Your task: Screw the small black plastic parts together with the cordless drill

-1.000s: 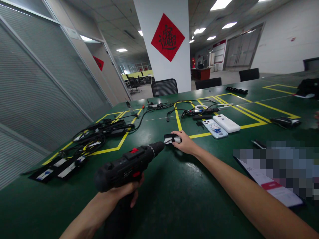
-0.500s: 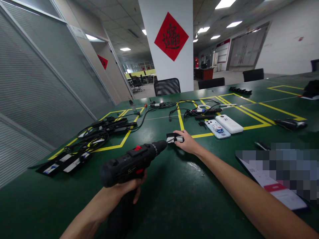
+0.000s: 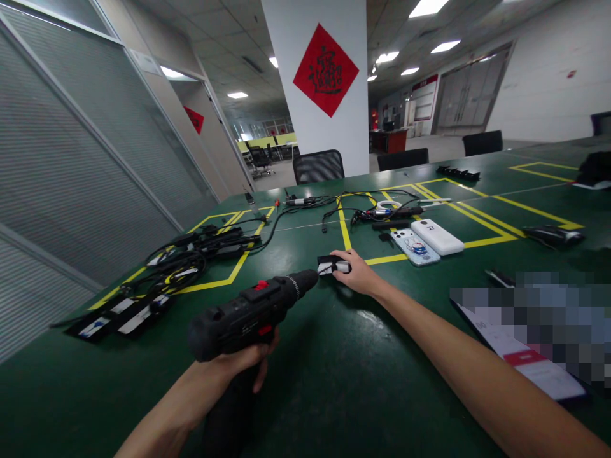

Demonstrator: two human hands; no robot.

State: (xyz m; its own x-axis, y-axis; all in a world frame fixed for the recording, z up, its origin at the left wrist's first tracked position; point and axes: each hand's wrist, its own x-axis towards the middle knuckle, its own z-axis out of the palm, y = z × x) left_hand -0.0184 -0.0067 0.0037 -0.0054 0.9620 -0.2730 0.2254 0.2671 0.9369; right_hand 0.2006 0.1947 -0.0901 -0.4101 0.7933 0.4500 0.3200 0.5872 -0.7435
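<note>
A black cordless drill [image 3: 243, 315] with red switches is gripped round its handle by my left hand [image 3: 248, 362]. Its chuck points up and to the right, at a small black and white block [image 3: 326, 264]. My right hand [image 3: 352, 272] is closed on that block from the right, fingers over its top, close above or on the green table [image 3: 334, 381]. The drill's tip is at the block's left end; whether it touches, I cannot tell. My palm hides part of the block.
Tangled black cables [image 3: 205, 245] lie at the left, with black pieces bearing white labels [image 3: 136, 318] before them. Beyond my right hand are a phone [image 3: 415, 247] and a white power bank [image 3: 436, 236]. A clipboard [image 3: 520, 356], partly blurred out, is at the right.
Both hands, the drill and the block hold nearly the same pose. The whole view has shifted very slightly.
</note>
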